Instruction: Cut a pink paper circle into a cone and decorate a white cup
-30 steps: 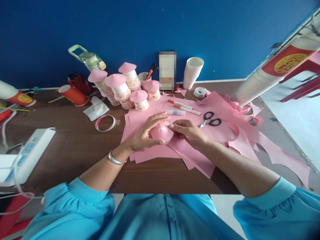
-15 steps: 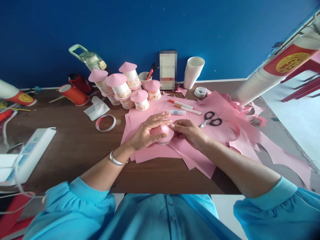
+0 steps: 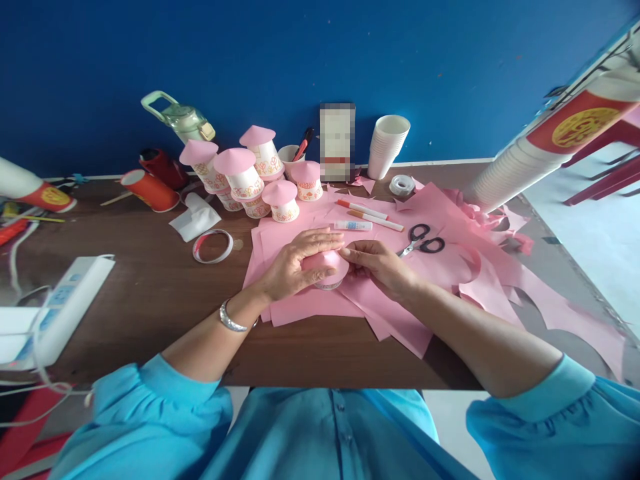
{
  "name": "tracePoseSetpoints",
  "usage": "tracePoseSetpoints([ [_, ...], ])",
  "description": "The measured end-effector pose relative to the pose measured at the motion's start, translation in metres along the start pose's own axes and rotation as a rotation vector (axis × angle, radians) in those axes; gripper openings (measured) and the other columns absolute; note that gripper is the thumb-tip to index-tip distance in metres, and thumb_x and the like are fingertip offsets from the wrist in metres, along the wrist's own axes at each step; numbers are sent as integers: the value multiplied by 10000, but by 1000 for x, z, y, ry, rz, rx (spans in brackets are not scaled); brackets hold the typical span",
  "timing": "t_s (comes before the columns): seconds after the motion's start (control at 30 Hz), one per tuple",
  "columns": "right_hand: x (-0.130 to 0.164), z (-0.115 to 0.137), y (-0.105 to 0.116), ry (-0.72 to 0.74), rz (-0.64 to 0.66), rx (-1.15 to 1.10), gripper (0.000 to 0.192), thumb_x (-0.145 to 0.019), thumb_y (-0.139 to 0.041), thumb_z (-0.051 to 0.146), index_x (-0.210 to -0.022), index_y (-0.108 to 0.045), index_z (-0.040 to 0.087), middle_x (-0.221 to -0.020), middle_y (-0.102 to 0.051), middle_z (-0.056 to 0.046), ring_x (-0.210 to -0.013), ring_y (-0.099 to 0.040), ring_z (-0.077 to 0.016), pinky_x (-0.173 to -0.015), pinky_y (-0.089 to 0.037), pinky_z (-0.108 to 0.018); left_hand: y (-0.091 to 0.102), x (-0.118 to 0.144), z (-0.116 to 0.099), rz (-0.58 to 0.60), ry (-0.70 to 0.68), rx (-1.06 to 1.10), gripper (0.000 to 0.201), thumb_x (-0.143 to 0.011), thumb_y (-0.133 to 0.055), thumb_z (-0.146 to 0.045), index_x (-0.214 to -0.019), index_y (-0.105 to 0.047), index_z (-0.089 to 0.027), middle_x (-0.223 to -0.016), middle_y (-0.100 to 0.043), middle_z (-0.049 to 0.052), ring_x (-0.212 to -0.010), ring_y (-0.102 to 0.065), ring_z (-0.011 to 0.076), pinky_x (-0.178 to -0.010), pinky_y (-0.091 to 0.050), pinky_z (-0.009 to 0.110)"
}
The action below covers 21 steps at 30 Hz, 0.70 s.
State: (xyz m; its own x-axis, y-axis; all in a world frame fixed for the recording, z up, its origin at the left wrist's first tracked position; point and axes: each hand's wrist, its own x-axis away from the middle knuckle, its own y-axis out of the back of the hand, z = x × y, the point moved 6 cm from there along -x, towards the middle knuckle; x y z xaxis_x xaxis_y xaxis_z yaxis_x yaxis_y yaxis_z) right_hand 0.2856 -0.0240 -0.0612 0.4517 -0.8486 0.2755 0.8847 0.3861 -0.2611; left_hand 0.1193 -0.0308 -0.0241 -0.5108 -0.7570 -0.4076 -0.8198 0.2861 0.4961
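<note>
My left hand (image 3: 295, 265) is cupped over a small pink paper cone (image 3: 330, 264) that sits on a paper cup, fingers curled around its top. My right hand (image 3: 377, 263) pinches the cone's right edge. Both rest on a spread of pink paper sheets (image 3: 320, 303) on the brown table (image 3: 150, 287). Black-handled scissors (image 3: 423, 240) lie just right of my right hand. A glue tube (image 3: 353, 226) and two orange-capped markers (image 3: 367, 213) lie just beyond my hands.
Several finished cups with pink cone roofs (image 3: 250, 177) stand at the back. A white cup stack (image 3: 387, 145), tape rolls (image 3: 213, 245) (image 3: 401, 185), red cups (image 3: 149, 189), a green bottle (image 3: 183, 120) and a white power strip (image 3: 60, 310) surround them. Long cup sleeves (image 3: 540, 150) lean at right.
My left fingers have closed further over the pink cone, pressing it down onto the cup. My right hand has stayed at its right edge.
</note>
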Motion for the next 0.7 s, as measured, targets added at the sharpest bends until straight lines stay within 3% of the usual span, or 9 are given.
tracePoseSetpoints([
  [0.47,-1,0,0,17,-13,-27,500,-729,-880,592,-655,-593,190,-600,-579,24,-581,-501,-115,-601,-370,-288,0,-2,-3,19,57,-3,477,-904,-778,-496,-1351,-714,-340,-1414,-725,55,-1474,-544,309,-1230,-452,584],
  [0.7,0,3,0,23,-18,-11,513,-699,-894,582,-625,-563,197,-586,-522,47,-566,-502,-113,-602,-373,-295,1,-2,-2,35,15,-62,501,-912,-764,-508,-1376,-698,-332,-1402,-733,56,-1478,-536,309,-1225,-447,570],
])
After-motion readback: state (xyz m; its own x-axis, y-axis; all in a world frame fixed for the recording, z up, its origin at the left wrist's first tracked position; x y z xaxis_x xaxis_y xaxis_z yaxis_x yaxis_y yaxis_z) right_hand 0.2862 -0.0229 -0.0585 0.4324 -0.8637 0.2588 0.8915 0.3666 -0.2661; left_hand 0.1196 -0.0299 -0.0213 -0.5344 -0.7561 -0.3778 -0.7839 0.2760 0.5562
